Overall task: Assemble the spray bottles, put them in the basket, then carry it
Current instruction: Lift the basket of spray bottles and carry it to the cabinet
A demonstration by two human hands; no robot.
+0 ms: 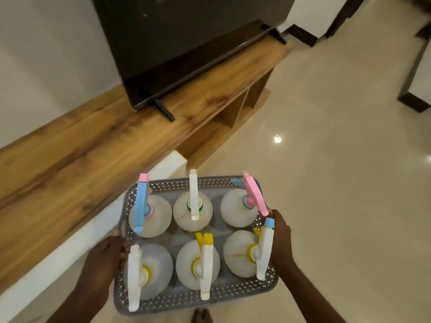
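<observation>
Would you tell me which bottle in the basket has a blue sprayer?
The far-left bottle: its sprayer is blue; the others are white or pink.

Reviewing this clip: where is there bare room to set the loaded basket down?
Free: the wooden shelf top left of the TV, and the tiled floor to the right. Crowded: the basket itself, six bottles filling it, with the left hand and right hand on its sides.

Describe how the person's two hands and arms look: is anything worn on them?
Both the left hand and the right hand are bare: no gloves, rings, watch or bracelet show. Both forearms are bare as far as the picture's lower edge, so no sleeves are visible.
</observation>
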